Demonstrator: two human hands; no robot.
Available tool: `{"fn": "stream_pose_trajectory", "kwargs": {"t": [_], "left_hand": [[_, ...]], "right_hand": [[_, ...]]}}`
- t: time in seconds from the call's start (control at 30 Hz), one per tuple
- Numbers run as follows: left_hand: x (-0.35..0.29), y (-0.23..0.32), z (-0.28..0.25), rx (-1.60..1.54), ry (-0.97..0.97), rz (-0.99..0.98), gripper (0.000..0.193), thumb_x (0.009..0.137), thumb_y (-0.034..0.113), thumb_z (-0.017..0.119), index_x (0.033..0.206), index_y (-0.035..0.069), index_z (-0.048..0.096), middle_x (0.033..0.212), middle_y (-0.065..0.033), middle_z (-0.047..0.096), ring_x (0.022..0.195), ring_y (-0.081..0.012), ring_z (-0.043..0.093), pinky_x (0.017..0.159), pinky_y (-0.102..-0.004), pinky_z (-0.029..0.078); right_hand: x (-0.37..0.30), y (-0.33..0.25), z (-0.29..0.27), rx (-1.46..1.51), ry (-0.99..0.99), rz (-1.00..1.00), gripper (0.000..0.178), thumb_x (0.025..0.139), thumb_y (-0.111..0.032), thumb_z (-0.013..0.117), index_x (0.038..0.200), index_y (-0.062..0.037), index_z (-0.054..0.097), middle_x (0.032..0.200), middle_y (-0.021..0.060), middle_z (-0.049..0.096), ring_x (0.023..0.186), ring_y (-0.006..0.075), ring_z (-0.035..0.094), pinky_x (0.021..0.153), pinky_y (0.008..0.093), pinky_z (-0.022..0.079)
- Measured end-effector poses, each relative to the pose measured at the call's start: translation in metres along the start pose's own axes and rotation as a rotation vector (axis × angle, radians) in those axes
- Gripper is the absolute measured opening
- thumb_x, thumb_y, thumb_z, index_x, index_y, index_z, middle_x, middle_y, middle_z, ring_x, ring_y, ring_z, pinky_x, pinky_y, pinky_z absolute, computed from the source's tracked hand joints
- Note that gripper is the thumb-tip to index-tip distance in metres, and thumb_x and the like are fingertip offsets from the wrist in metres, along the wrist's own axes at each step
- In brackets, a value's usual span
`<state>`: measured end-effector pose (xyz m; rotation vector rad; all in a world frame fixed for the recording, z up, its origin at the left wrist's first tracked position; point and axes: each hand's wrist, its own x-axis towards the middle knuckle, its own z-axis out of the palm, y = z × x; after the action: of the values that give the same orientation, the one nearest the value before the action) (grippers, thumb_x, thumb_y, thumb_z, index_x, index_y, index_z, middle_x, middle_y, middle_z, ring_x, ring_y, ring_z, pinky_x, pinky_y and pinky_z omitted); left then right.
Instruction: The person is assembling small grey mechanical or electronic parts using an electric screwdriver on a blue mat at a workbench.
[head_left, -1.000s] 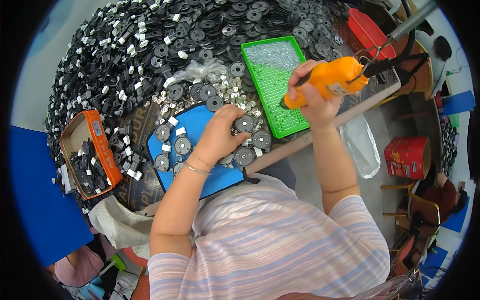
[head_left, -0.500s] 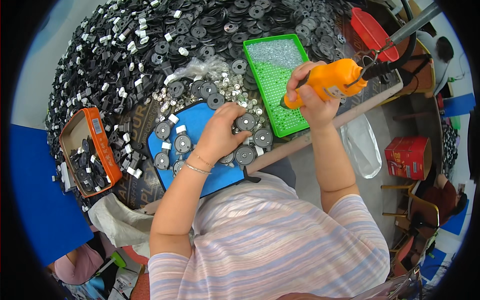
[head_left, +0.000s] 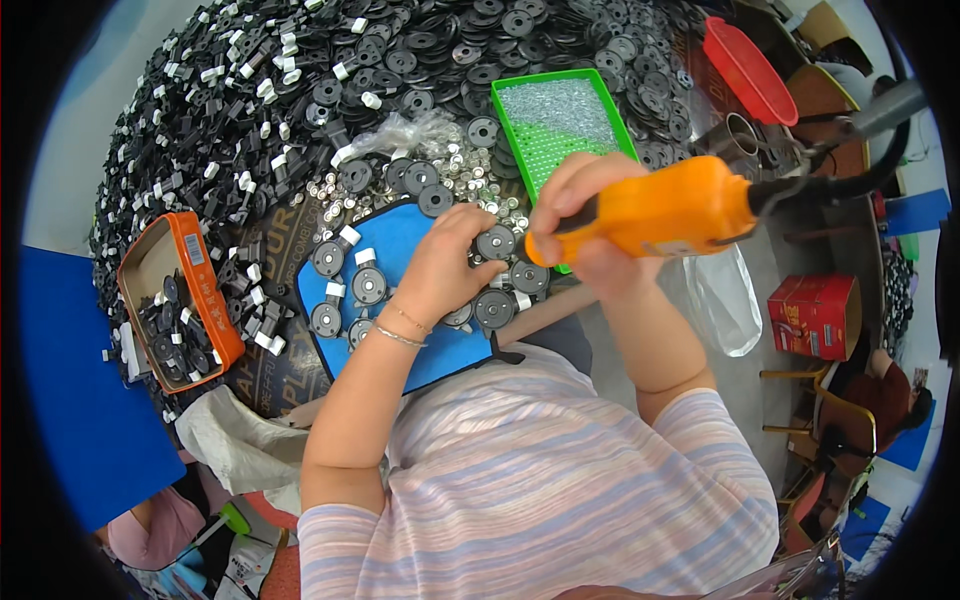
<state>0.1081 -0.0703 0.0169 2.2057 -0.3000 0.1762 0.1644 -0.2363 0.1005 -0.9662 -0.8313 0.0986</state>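
My right hand (head_left: 585,225) is wrapped round an orange electric screwdriver (head_left: 670,210), which hangs from a cable. Its front end points left, close beside the wheels at my left hand; the bit cannot be made out. The thumb and fingers of my left hand (head_left: 450,262) close round the edges of a black wheel (head_left: 496,242) at the right side of a blue pad (head_left: 390,240). Around that hand on the pad lie several more black wheels with white tabs, such as one wheel (head_left: 368,286). Another wheel (head_left: 494,309) sits just below the held one.
A green perforated tray (head_left: 515,120) of small screws stands behind the screwdriver. Heaps of black parts (head_left: 230,110) and small metal pieces (head_left: 465,175) surround the pad. An orange-rimmed box (head_left: 215,310) of parts is at left, a red tray (head_left: 750,70) far right.
My right hand has brought the screwdriver left and down, from over the green tray to beside the wheel at my left hand. My left hand stays in place.
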Motion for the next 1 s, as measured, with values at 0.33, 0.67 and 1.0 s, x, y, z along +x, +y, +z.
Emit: {"fn": "stream_pose_trajectory", "kwargs": {"t": [0.33, 0.67, 1.0], "left_hand": [[0.001, -0.008, 0.003, -0.065, -0.001, 0.039, 0.045, 0.061, 0.006, 0.078, 0.1, 0.002, 0.058, 0.105, -0.0136, 0.06, 0.106, -0.0316, 0.054, 0.09, -0.0371, 0.045], [-0.003, 0.014, -0.006, -0.038, 0.013, -0.042, 0.046, 0.064, 0.012, 0.079, 0.105, 0.003, 0.06, 0.122, -0.0149, 0.056, 0.119, -0.0336, 0.047, 0.098, -0.0399, 0.041], [-0.005, 0.012, 0.004, -0.094, 0.135, -0.068, 0.014, 0.068, 0.01, 0.075, 0.079, 0.006, 0.066, 0.118, -0.0103, 0.06, 0.12, -0.0327, 0.047, 0.099, -0.041, 0.039]], "right_hand": [[-0.003, 0.019, 0.005, -0.101, -0.083, 0.034, 0.033, 0.08, -0.019, 0.069, 0.097, 0.0028, 0.052, 0.087, 0.0149, 0.055, 0.059, 0.0127, 0.054, 0.054, 0.0223, 0.047], [0.003, 0.005, 0.004, -0.02, 0.031, -0.005, 0.037, 0.081, -0.027, 0.07, 0.097, 0.0011, 0.052, 0.084, 0.0148, 0.056, 0.058, 0.017, 0.056, 0.053, 0.0267, 0.047], [0.004, -0.004, 0.001, 0.072, 0.001, -0.024, 0.039, 0.082, -0.031, 0.069, 0.1, -0.0011, 0.051, 0.086, 0.0133, 0.055, 0.059, 0.0175, 0.055, 0.053, 0.0276, 0.044]]}}
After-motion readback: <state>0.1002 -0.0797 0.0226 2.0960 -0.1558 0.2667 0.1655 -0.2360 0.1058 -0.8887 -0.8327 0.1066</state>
